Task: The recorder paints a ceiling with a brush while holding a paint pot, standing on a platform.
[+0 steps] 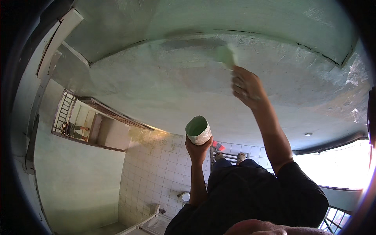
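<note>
My left hand (pixel 199 150) is wrapped round the lower part of a white paint tub (pixel 202 137), held upright at chest height and tilted a little. Pale green paint coats the inside of the tub. Up at the wall, my right hand (pixel 249 88) grips a paintbrush (pixel 225 56), whose green head is smeared by motion. The brush is at the pale green wall (pixel 184 78), just below a ledge line. A darker, wet-looking strip (pixel 192 43) runs left from the brush head. The brush handle is mostly hidden in my fingers.
My feet stand on a metal-barred step (pixel 231 156) above a white tiled floor (pixel 156 156). A red and grey item (pixel 218 146) lies by my foot. At left, a wood-framed opening (pixel 103 147) shows a person (pixel 75 131) beyond. Bright light enters through a window (pixel 340 162) at right.
</note>
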A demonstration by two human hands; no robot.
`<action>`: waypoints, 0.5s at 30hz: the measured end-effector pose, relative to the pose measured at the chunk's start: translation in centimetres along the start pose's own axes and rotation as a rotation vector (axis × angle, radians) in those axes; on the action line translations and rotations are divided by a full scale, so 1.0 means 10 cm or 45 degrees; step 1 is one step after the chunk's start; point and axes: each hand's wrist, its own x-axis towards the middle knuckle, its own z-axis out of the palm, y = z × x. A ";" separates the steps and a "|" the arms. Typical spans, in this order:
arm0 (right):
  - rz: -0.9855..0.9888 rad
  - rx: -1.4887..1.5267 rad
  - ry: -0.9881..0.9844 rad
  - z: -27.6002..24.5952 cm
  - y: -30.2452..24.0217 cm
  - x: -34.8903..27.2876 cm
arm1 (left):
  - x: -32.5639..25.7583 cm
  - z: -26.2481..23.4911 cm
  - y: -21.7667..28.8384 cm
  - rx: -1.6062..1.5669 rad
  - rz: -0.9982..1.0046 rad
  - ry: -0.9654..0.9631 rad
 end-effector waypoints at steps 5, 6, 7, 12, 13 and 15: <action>-0.003 -0.046 0.028 0.09 0.26 -0.28 | 0.00 -0.02 0.00 0.070 0.034 -0.006; 0.060 -0.004 -0.124 0.25 0.35 -0.18 | -0.03 -0.04 0.02 0.064 0.032 -0.008; 0.093 -0.047 -0.238 0.46 0.43 -0.02 | -0.03 -0.04 0.03 0.048 0.026 -0.011; 0.298 -0.149 -0.348 1.71 0.74 0.94 | -0.04 0.02 0.04 0.005 -0.014 -0.022; 0.261 -0.124 -0.368 1.78 0.72 1.06 | -0.03 0.04 0.03 -0.020 -0.007 -0.020; 0.259 -0.057 -0.190 1.79 0.64 1.16 | -0.02 0.06 0.02 -0.043 0.004 -0.019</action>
